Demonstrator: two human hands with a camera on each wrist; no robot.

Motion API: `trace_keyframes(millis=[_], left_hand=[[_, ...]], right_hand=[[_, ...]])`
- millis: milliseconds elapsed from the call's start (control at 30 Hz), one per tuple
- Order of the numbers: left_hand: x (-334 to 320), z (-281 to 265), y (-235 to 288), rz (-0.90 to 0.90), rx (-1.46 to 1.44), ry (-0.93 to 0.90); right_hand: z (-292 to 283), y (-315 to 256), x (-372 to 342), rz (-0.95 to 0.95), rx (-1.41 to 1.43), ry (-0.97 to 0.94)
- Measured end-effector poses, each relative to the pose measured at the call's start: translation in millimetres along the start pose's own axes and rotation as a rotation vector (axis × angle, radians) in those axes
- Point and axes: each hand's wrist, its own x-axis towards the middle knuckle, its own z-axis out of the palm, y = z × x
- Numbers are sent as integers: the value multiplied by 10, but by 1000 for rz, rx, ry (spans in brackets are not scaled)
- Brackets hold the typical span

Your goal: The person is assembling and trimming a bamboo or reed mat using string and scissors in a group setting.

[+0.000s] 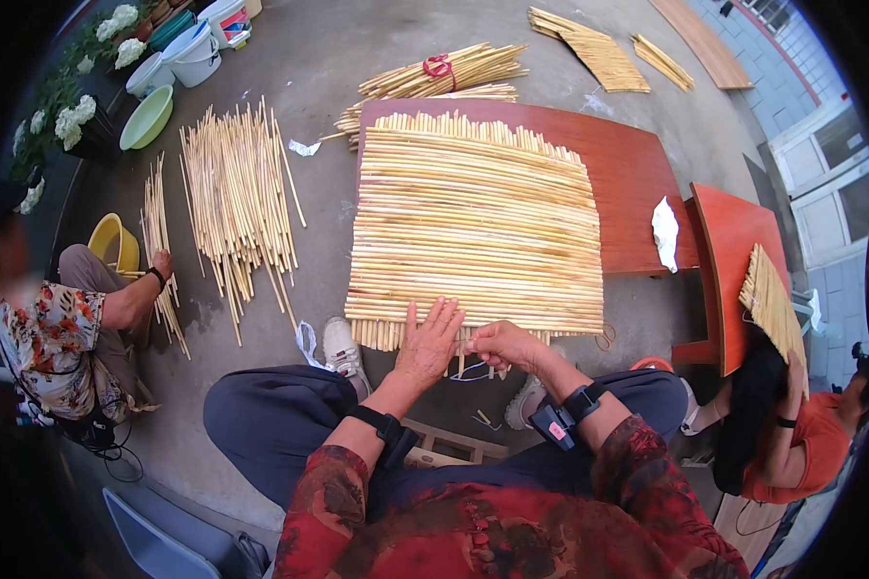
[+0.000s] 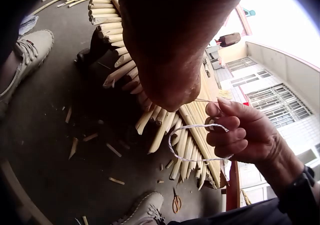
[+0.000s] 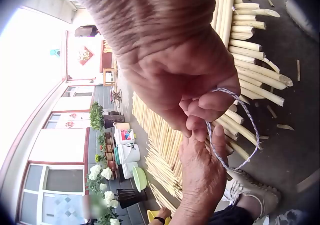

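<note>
A mat of pale reed stalks lies over the red table, its rows running crosswise and cut stalk ends sticking out at the near edge. My left hand rests on that near edge with its fingers straight. Just to its right, my right hand pinches a thin twisted cord between thumb and curled fingers. In the left wrist view a loop of the cord hangs from the right hand. The right wrist view shows the white and purple cord looping below the fingers, close by the left hand.
Loose stalks lie on the floor to the left, and a tied bundle sits behind the table. People work at both sides, one in an orange shirt. Scissors and cut scraps lie on the floor near my shoes.
</note>
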Motion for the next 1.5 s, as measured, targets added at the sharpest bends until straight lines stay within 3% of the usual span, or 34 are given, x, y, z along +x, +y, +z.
trace_keyframes(millis=[100,167,200,233,300,333,433,633,700,1000,1100,1167,1233,1300,1367,1400,1433,1467,1500], left_hand=[[20,-33,-6,39,64,-23],[34,-29,-19,53,38,-21],[43,-26,-24,22,15,-18],[67,-29,-50,-6,-1,-17],[62,2,-61,-4,9,-22],[64,24,-67,3,18,-36],[74,36,-69,-47,-16,-129],[61,65,-82,-23,32,-130],[105,68,-91,-33,14,-117],[63,77,-78,0,25,-78],[88,-57,-143,2,-63,-134],[100,-134,-178,32,-29,-42],[108,-228,-526,-82,-178,137],[173,-611,-772,-528,-204,487],[178,-547,-988,-714,-156,490],[132,-471,-1100,-714,-158,469],[131,-424,-1245,-862,-301,387],[126,-370,-1366,-1006,-445,295],[91,-268,-1445,-1001,-445,272]], right_hand=[[20,-66,-79,-60,-166,109],[27,-94,-87,-684,-343,359],[16,-122,-112,-754,-405,371],[41,-134,-71,-761,-398,376],[175,-135,38,-633,45,300],[269,-116,161,-703,141,344],[413,-158,214,-664,305,317],[553,-113,260,-625,223,485],[591,-98,303,-712,81,563],[507,-87,191,-694,-32,585],[379,-204,-157,-758,-454,744],[277,-103,-187,-750,-518,777],[170,46,-351,-645,-705,925],[85,200,-693,-218,-1037,732],[10,276,-798,-134,-1112,684],[17,356,-859,-42,-1180,629],[-40,342,-882,-43,-1180,629],[-109,305,-897,-48,-1169,764],[-129,330,-935,-36,-1146,895]])
